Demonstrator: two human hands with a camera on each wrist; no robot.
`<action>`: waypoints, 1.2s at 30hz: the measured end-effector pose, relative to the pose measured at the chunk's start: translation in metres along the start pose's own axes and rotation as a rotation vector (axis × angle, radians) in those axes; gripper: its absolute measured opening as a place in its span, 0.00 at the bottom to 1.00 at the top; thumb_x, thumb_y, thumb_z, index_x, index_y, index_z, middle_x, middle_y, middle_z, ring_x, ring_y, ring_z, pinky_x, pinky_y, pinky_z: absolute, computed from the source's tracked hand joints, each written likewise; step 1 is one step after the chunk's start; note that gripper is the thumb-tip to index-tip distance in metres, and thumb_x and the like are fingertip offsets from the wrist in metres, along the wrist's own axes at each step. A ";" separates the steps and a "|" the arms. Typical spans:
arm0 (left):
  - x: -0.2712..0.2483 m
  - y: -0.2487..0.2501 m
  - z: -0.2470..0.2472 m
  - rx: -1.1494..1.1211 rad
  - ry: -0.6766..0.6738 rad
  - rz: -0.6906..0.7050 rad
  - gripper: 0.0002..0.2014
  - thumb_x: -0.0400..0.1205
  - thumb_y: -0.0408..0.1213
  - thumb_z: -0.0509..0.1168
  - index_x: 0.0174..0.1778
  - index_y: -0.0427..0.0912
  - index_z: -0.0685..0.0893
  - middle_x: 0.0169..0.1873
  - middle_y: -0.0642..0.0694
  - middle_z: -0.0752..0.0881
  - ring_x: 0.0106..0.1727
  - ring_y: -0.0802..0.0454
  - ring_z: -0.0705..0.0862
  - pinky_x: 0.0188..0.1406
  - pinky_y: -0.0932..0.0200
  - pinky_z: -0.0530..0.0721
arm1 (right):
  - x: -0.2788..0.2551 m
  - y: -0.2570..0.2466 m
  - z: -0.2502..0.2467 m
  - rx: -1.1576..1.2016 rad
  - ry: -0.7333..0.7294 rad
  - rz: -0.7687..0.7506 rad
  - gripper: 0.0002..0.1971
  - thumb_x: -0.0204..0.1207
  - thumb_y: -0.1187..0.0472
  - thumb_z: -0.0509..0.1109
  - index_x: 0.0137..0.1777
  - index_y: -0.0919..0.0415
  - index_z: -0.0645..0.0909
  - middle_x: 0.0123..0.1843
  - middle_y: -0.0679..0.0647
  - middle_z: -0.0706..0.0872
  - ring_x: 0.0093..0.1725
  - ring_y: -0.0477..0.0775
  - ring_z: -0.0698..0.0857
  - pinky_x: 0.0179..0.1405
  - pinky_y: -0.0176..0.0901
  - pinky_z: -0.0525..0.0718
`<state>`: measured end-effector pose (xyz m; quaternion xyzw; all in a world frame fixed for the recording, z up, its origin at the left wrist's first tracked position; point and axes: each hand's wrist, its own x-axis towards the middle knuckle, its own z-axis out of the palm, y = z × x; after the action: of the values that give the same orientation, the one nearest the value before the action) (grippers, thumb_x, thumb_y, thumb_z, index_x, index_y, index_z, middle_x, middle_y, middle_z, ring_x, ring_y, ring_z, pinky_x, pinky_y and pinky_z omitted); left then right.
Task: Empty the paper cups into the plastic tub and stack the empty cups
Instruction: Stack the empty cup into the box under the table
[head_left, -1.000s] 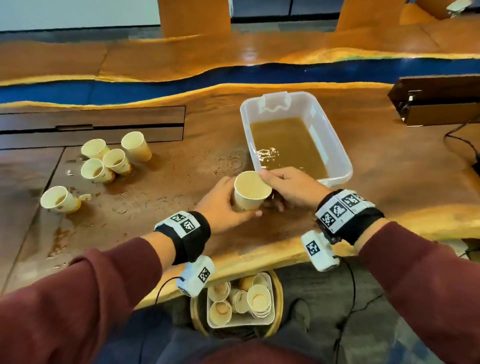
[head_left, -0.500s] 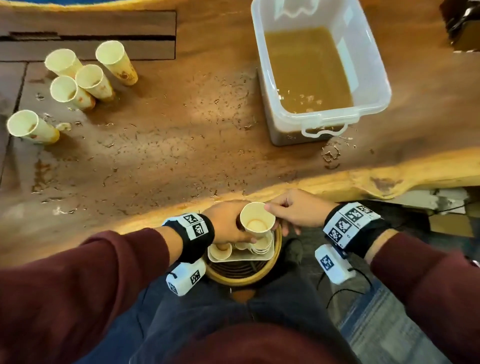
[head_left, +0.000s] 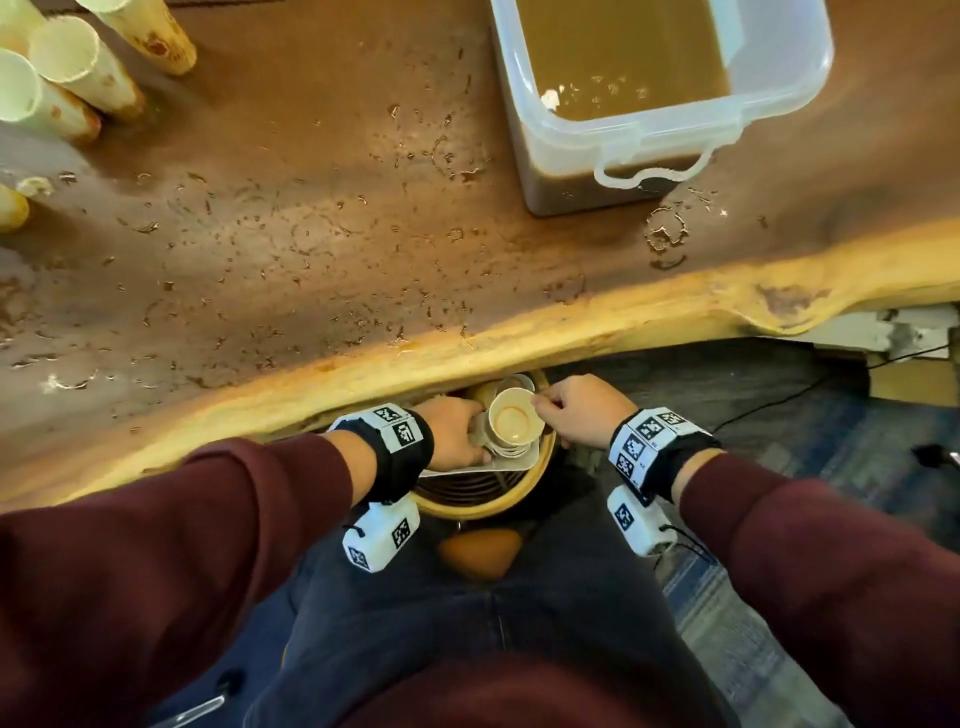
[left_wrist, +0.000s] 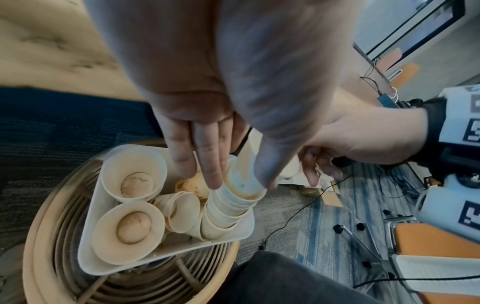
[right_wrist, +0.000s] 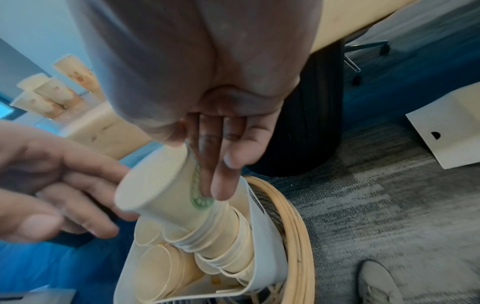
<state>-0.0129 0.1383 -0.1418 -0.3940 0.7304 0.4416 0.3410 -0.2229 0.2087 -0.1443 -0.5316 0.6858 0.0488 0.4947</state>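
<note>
Before you a wet, stained wooden worktop, below its edge a round wicker basket, a white tray resting on it, grey-blue carpet, black cable.

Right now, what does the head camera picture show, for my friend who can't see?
Two hands, left hand and right hand, set a paper cup onto a stack in a tray below the wooden table. A tub holds brown liquid.
</note>
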 end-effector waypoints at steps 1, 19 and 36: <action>-0.002 0.000 -0.003 0.002 -0.016 0.008 0.35 0.80 0.54 0.75 0.81 0.46 0.74 0.68 0.46 0.85 0.67 0.46 0.85 0.69 0.49 0.82 | 0.000 -0.001 -0.002 -0.020 0.001 0.000 0.24 0.91 0.44 0.57 0.44 0.55 0.89 0.28 0.52 0.88 0.29 0.50 0.86 0.36 0.44 0.81; -0.073 -0.058 -0.180 -0.783 0.675 0.012 0.05 0.88 0.45 0.67 0.47 0.51 0.82 0.45 0.43 0.91 0.43 0.46 0.91 0.55 0.42 0.90 | 0.062 -0.215 -0.155 0.335 0.066 -0.413 0.14 0.91 0.53 0.65 0.61 0.59 0.89 0.47 0.56 0.95 0.34 0.51 0.88 0.21 0.38 0.78; -0.104 -0.253 -0.276 -0.888 1.202 -0.255 0.31 0.86 0.43 0.67 0.85 0.54 0.64 0.46 0.53 0.82 0.46 0.53 0.84 0.57 0.53 0.84 | 0.202 -0.413 -0.131 0.062 0.302 -0.668 0.17 0.89 0.54 0.66 0.76 0.50 0.81 0.61 0.44 0.85 0.56 0.45 0.84 0.60 0.41 0.82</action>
<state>0.2152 -0.1611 -0.0453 -0.7487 0.4926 0.3607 -0.2580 0.0271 -0.1842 -0.0353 -0.7123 0.5408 -0.2152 0.3922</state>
